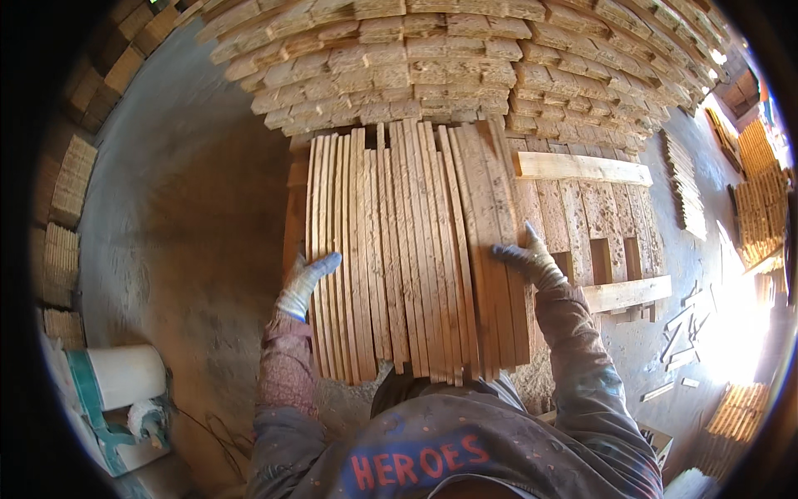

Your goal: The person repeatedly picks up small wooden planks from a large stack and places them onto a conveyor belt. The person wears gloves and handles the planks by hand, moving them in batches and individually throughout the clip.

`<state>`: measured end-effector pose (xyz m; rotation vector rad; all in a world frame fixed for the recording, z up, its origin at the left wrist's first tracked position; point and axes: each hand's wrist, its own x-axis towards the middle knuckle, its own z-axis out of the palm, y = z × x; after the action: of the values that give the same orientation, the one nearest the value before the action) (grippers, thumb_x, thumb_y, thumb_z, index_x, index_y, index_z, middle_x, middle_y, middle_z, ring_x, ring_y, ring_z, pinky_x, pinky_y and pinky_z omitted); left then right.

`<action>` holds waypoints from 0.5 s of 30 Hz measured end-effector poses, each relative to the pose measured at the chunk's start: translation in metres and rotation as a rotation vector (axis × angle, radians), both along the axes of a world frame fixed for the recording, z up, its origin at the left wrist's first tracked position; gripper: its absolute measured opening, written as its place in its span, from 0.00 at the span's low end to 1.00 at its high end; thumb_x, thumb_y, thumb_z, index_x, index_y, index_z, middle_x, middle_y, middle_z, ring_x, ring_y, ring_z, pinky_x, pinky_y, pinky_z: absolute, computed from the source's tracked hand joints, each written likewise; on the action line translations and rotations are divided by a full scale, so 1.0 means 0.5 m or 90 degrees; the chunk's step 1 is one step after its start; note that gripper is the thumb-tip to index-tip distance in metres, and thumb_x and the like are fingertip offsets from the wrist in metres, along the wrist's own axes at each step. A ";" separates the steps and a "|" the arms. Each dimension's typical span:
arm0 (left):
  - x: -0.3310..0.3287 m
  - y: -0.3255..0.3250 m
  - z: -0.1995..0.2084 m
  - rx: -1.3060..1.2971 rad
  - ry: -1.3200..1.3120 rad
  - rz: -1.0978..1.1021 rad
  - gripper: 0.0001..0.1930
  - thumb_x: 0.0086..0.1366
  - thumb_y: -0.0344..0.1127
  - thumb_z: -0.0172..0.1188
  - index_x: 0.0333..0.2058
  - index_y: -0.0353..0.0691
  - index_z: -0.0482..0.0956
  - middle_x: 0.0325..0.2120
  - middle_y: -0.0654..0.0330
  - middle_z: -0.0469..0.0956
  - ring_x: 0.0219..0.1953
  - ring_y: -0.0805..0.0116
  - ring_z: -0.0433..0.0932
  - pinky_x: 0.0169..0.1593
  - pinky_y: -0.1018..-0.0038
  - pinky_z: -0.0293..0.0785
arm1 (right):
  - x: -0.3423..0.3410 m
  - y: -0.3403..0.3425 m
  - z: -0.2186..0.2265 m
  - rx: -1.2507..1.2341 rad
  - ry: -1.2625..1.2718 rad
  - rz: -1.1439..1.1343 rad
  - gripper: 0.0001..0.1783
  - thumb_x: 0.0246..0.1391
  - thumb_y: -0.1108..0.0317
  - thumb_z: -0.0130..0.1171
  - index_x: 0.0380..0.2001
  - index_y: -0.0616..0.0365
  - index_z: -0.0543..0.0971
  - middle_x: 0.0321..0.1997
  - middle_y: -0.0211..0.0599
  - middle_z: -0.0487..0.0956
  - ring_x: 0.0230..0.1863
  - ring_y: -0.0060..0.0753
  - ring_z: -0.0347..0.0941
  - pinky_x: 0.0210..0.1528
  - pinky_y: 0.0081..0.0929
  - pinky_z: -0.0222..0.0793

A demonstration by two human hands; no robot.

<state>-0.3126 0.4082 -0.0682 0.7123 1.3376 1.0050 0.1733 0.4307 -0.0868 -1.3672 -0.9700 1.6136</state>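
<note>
A row of narrow wooden boards (407, 249) stands on edge, packed side by side, in front of my body. At the row's left end my gloved left hand (309, 281) grips the outermost boards, thumb across their top and fingers down the outer side, partly hidden. Opposite it, my gloved right hand (534, 259) clasps the right end, its thumb over the top edges. The boards at the right lean a little and look wider and browner. Their ends are uneven at both the far and near sides.
Beyond the row rises a tall layered stack of boards (382, 75). To the right lies a slatted wooden platform (582, 208) with pale crosspieces. A white and green machine or container (125, 378) stands at lower left. Wood scraps (688, 328) lie on the right-hand floor; more board stacks line both sides.
</note>
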 end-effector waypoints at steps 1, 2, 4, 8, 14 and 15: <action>0.025 0.005 0.040 -0.035 0.054 -0.009 0.39 0.59 0.33 0.75 0.62 0.24 0.63 0.48 0.50 0.83 0.47 0.64 0.85 0.55 0.73 0.83 | -0.004 -0.006 0.018 0.005 -0.008 0.016 0.69 0.45 0.66 0.82 0.75 0.71 0.40 0.48 0.43 0.83 0.47 0.31 0.80 0.51 0.30 0.80; 0.007 -0.002 0.037 -0.063 0.077 -0.018 0.35 0.58 0.31 0.75 0.60 0.24 0.67 0.46 0.49 0.83 0.47 0.63 0.85 0.55 0.72 0.83 | -0.036 -0.017 0.066 0.005 -0.098 -0.003 0.72 0.42 0.65 0.84 0.75 0.69 0.39 0.48 0.42 0.83 0.46 0.29 0.80 0.49 0.28 0.80; 0.010 0.000 0.040 -0.084 0.111 -0.032 0.24 0.59 0.28 0.73 0.51 0.26 0.76 0.43 0.50 0.84 0.46 0.64 0.85 0.54 0.71 0.84 | -0.017 -0.018 0.065 -0.015 -0.166 0.040 0.74 0.42 0.64 0.84 0.76 0.68 0.37 0.48 0.44 0.83 0.47 0.29 0.80 0.47 0.26 0.79; -0.077 0.000 -0.024 -0.082 0.100 -0.132 0.21 0.62 0.35 0.70 0.49 0.25 0.80 0.43 0.52 0.86 0.45 0.64 0.86 0.55 0.70 0.83 | -0.026 -0.019 0.063 -0.106 -0.054 0.008 0.73 0.45 0.65 0.82 0.77 0.65 0.36 0.41 0.40 0.84 0.41 0.27 0.80 0.46 0.25 0.78; -0.055 -0.016 -0.023 -0.002 0.116 -0.148 0.21 0.67 0.43 0.62 0.48 0.30 0.84 0.45 0.54 0.86 0.50 0.67 0.83 0.60 0.72 0.77 | -0.035 -0.013 0.088 -0.101 -0.155 0.047 0.67 0.48 0.66 0.79 0.76 0.68 0.41 0.41 0.39 0.85 0.42 0.25 0.81 0.50 0.26 0.77; -0.071 -0.027 -0.042 -0.003 0.169 -0.128 0.21 0.67 0.43 0.61 0.49 0.30 0.84 0.48 0.53 0.85 0.51 0.67 0.82 0.60 0.73 0.76 | -0.035 -0.016 0.084 -0.090 -0.139 0.047 0.66 0.48 0.66 0.79 0.76 0.69 0.41 0.40 0.39 0.85 0.41 0.25 0.81 0.49 0.26 0.77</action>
<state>-0.3482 0.3947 -0.0893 0.9820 1.4625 0.7644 0.1556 0.4226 -0.0447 -1.6482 -1.0602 1.6380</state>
